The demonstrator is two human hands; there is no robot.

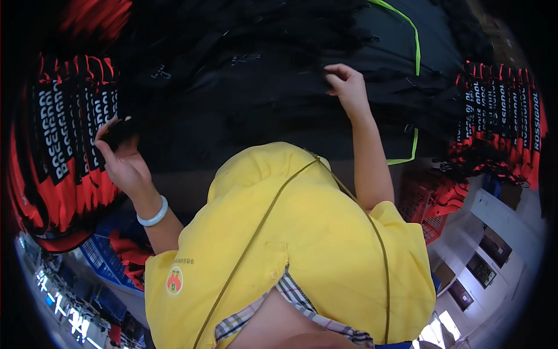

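Black fabric [232,116] with small metal hooks or buckles spreads in front of me. At the left, my left hand [129,168] wears a pale bangle. Its fingers and thumb curve around a small dark, rounded object [119,132] whose kind I cannot make out. Beside that hand stands a stack of red and black fabric pieces [58,145] with white lettering. Over the black fabric, right of centre, my right hand [349,87] has its thumb and fingers bent together in a pinch. Whatever lies between those fingertips is lost against the dark cloth.
A bright green strip [416,52] runs along the fabric's right side. Another red and black stack [500,110] stands far right. Below it sits a red plastic basket [415,198] with red cloth. A blue basket [104,259] with red cloth is at lower left.
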